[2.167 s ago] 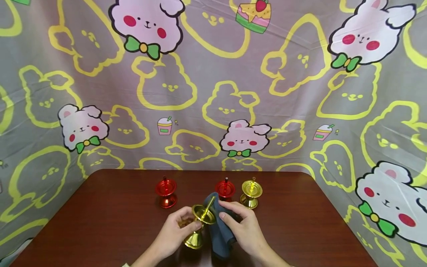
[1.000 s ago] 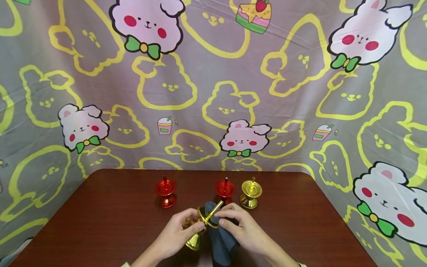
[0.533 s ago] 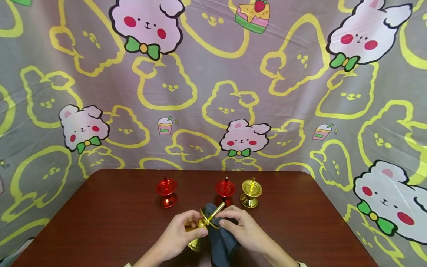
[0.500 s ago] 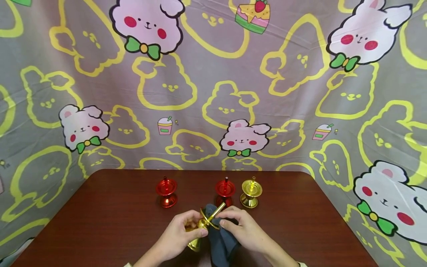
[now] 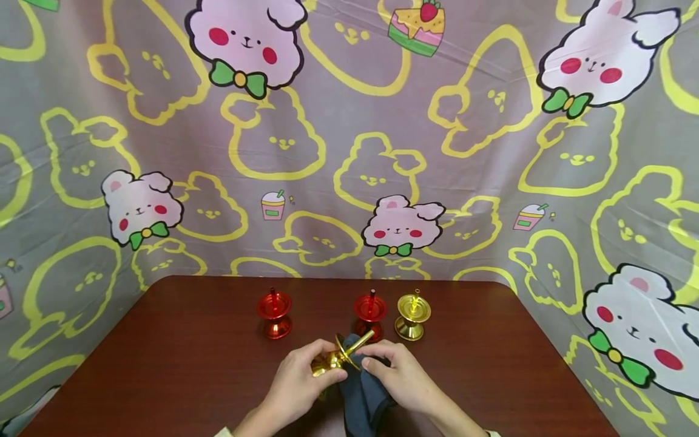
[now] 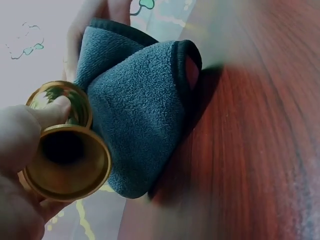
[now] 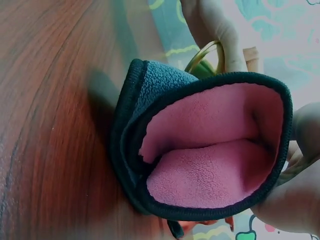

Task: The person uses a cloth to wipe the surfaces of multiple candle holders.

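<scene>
In the head view my left hand [image 5: 297, 382] grips a shiny gold candle holder [image 5: 326, 365] by its stem and base, tilted so its dish and central tube lean right. The left wrist view looks into the hollow underside of its base, with the thumb [image 6: 59, 107] on the metal. My right hand [image 5: 404, 376] holds a folded blue-grey cloth [image 5: 364, 397] against the dish, and part of the cloth shows behind the rim. Fuzzy blue-grey pile [image 6: 135, 110] covers its outside; the right wrist view shows a pink inner side [image 7: 215, 175] with dark edging.
Behind the hands, a red candle holder [image 5: 275, 309] stands upright at left. Another red one [image 5: 370, 309] and a gold one [image 5: 413, 311] stand side by side at right. The brown wooden table [image 5: 191, 364] ends at a cartoon-printed curtain [image 5: 327, 121].
The gold candle holder has tipped further to the right, its base swinging up under the left palm. The cloth has moved from beside the dish to wrap at its rim. Standing holders stay put.
</scene>
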{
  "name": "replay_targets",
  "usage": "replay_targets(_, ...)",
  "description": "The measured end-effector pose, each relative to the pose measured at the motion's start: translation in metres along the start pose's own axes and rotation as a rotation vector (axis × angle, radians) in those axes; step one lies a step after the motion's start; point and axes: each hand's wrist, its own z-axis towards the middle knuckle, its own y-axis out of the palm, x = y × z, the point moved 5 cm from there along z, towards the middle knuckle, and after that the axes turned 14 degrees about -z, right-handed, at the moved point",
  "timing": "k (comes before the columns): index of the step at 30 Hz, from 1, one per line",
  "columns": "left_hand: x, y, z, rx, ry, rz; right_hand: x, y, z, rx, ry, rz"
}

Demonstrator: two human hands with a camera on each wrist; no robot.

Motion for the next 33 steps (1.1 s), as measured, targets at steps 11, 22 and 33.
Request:
replay_targets(11, 0.006, 0.007, 0.005, 0.115, 0.195, 0.231, 0.002, -0.002, -0.001, 0.022, -0.004, -0.017)
replay_targets(22, -0.013, -0.002, 0.013, -0.196, -0.165, -0.536, 0.007, -0.002, -0.003, 0.031, -0.024, 0.041)
replay_targets(33, -0.032, 0.003, 0.006, -0.347, -0.351, -0.650, 0.006, 0.001, -0.006, 0.018, -0.045, 0.003)
